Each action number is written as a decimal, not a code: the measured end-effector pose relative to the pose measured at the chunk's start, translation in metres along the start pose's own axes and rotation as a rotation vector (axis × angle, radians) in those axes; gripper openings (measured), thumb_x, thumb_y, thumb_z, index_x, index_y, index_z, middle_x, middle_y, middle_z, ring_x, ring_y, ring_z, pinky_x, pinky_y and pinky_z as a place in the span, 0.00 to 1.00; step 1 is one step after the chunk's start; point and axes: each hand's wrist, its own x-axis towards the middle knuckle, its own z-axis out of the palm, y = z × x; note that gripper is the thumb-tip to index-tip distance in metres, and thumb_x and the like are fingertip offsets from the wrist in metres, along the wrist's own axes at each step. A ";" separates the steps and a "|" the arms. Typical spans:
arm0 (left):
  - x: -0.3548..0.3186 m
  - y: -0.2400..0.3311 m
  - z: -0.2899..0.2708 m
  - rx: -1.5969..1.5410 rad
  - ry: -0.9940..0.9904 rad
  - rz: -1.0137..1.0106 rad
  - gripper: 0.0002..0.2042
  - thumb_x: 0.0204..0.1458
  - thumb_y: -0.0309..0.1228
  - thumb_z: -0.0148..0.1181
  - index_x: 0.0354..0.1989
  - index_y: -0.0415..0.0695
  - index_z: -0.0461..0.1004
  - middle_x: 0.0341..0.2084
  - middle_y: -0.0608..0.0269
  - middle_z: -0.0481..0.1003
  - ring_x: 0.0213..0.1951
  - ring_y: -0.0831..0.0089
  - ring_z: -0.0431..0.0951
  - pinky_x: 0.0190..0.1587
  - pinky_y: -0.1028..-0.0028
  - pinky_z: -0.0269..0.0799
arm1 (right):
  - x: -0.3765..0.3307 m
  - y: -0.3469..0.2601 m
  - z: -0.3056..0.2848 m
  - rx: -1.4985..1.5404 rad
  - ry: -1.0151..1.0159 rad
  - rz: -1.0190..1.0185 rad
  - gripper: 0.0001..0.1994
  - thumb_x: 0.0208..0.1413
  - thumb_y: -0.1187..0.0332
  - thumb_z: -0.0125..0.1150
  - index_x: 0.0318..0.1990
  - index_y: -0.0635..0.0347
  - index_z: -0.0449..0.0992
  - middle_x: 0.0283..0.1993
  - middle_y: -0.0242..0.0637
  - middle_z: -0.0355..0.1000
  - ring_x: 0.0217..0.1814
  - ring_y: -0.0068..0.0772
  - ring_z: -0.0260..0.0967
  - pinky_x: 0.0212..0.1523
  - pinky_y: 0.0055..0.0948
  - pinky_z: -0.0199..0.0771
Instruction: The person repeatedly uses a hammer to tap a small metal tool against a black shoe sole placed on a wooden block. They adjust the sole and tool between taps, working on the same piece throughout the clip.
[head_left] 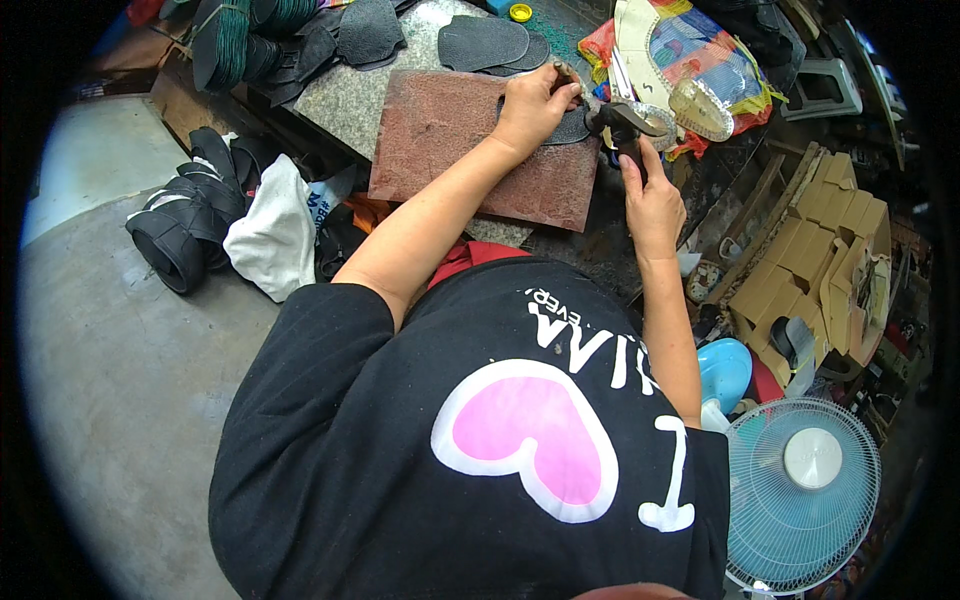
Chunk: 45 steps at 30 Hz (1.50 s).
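My left hand (530, 115) is closed in a pinch around a short, punch-like metal tool (568, 74), partly hidden by the fingers. Under it, a black shoe sole (568, 128) lies on a worn reddish-brown board (450, 135). The left hand and forearm cover part of that sole. My right hand (655, 205) grips the dark handle of a hammer (628, 120). The hammer's head is beside the board's right end, close to the left hand. Beyond the board, two more black soles (482, 42) overlap on the speckled stone slab (428, 18).
Black sole pieces (370, 32) and spools of green cord (222, 45) crowd the far left. Scissors (622, 78), pale sole-shaped pieces (700, 108) and a colourful mesh bag (715, 55) lie at the far right. Cardboard pieces (800, 265) and a fan (800, 500) stand right.
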 end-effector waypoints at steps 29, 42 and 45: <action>0.000 0.004 0.002 0.213 0.004 0.109 0.06 0.55 0.25 0.60 0.38 0.37 0.73 0.31 0.54 0.79 0.33 0.68 0.82 0.36 0.72 0.78 | -0.007 -0.009 -0.006 0.001 -0.036 0.022 0.23 0.61 0.47 0.53 0.59 0.46 0.71 0.35 0.49 0.78 0.38 0.54 0.76 0.37 0.44 0.74; -0.004 0.033 -0.053 -0.088 0.111 -0.077 0.08 0.58 0.31 0.54 0.38 0.38 0.69 0.29 0.55 0.74 0.33 0.69 0.76 0.38 0.69 0.74 | -0.005 -0.008 -0.005 0.046 -0.057 0.062 0.21 0.61 0.47 0.53 0.56 0.44 0.73 0.34 0.49 0.77 0.37 0.55 0.76 0.36 0.47 0.74; 0.003 0.036 -0.048 0.489 0.044 0.198 0.10 0.53 0.33 0.57 0.39 0.40 0.68 0.30 0.52 0.69 0.38 0.55 0.72 0.47 0.60 0.70 | -0.004 -0.005 -0.004 0.076 -0.071 0.081 0.21 0.61 0.47 0.52 0.57 0.45 0.73 0.34 0.50 0.77 0.37 0.56 0.76 0.36 0.48 0.74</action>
